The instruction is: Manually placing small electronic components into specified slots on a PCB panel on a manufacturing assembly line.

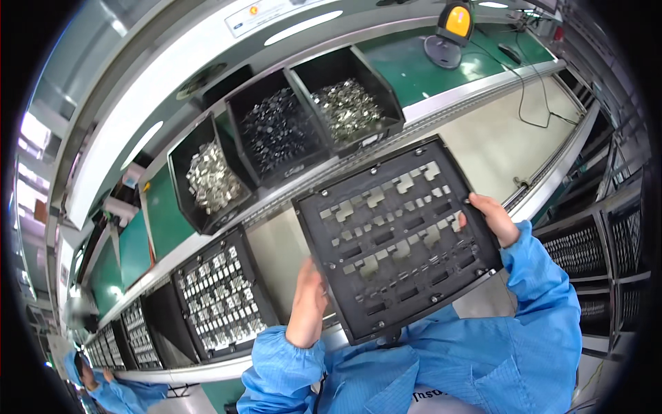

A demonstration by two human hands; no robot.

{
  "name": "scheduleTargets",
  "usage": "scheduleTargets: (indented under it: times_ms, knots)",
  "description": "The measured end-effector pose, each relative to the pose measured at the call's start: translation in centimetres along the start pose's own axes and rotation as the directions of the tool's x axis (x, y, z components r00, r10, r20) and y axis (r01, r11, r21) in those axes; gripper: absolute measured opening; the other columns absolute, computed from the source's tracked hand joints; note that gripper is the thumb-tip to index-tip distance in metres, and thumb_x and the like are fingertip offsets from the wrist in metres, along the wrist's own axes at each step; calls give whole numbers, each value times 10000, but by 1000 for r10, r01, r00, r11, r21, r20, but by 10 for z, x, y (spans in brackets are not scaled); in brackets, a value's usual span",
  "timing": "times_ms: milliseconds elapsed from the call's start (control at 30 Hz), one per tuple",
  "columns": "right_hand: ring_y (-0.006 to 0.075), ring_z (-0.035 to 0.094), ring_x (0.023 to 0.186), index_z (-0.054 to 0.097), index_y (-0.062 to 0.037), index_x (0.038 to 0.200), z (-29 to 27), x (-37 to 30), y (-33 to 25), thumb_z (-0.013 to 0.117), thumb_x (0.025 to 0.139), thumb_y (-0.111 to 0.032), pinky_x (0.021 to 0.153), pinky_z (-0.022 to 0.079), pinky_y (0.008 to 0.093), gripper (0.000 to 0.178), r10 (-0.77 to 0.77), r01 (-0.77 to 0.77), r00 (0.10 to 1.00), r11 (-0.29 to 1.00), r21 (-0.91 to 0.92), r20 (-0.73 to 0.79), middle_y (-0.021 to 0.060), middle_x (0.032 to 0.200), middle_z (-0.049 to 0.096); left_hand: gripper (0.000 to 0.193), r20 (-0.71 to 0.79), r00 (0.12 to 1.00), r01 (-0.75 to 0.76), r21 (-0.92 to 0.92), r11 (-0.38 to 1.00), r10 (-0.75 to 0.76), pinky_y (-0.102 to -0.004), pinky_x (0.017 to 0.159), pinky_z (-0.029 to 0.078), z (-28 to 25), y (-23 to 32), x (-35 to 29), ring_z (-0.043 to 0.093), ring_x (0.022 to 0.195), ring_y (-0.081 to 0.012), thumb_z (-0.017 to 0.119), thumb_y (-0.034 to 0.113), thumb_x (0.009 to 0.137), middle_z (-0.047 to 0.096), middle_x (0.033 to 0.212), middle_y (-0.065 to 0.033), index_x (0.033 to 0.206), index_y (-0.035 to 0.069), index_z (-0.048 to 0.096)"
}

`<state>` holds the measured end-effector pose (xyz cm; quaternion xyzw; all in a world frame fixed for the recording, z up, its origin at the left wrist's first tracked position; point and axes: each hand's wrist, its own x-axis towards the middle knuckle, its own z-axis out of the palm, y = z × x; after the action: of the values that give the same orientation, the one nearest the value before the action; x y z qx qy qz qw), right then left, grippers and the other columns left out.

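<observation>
- One black frame [407, 238], full of cutouts [369, 267], was raised before us, close to our blue sleeves [545, 286].
- Our right hand [498, 221] gripped its right edge — one fingertip [461, 221] showed through a gap.
- Our left hand [312, 297] was at its left edge; whether it gripped, we could not tell.
- We counted three black bins [293, 169] beyond: two of silvery pieces [212, 181], one of dark pieces [276, 127].
- One filled tray [249, 269] lay to our left.

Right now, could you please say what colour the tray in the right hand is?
The tray is black, showing best in the head view.
</observation>
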<state>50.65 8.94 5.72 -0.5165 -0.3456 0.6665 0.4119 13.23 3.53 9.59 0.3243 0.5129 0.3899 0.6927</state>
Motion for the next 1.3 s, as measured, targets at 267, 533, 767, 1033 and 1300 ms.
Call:
scheduleTargets:
  times_ms: [267, 533, 767, 1033, 1300]
  knots:
    - [132, 608, 606, 594, -33, 917, 21, 74, -9, 349, 1006, -368, 562, 529, 255, 424, 201, -204, 979, 977, 70, 38, 51, 750, 639, 568, -191, 981, -2, -91, 996, -16, -279, 807, 422, -32, -17, 56, 509, 1005, -123, 437, 288, 942, 507, 1195, -48, 1436, 78, 250]
    - [139, 635, 642, 579, -47, 1005, 13, 95, -3, 355, 1002, -382, 594, 536, 265, 404, 274, -275, 961, 961, 38, 34, 62, 766, 657, 574, -280, 960, 17, -4, 1000, -18, -246, 677, 357, -22, -19, 81, 459, 839, -81, 460, 304, 931, 500, 1072, -30, 1425, 87, 264]
    - [258, 437, 1241, 386, 2, 1323, -80, 54, -52, 562, 885, -68, 1037, 340, 357, 477, -815, 326, 554, 401, -856, -170, 153, 1306, 472, 743, -280, 945, -175, 11, 985, 171, -382, 1126, 159, -3, -38, 82, 224, 1357, -275, 537, 268, 891, 192, 1480, -197, 1464, 33, 127]
    - [373, 393, 1213, 424, 51, 1208, -459, -99, -83, 589, 690, 9, 1049, 302, 423, 545, -948, -610, -308, 263, -748, -82, 212, 1252, 450, 686, -452, 878, -67, 210, 975, 157, -450, 1063, 284, 63, -43, 42, 360, 1256, -336, 512, 326, 853, 305, 1429, -200, 1416, 17, 269]
    - [326, 292, 1347, 373, -131, 1361, -605, -293, -112, 616, 733, -136, 1068, 316, 446, 673, -730, -917, -305, 399, -20, -612, 149, 1438, 346, 610, -485, 871, 48, 255, 966, 85, -501, 1038, 311, 148, -27, 69, 393, 1226, -344, 527, 274, 841, 341, 1412, -176, 1383, 66, 339]
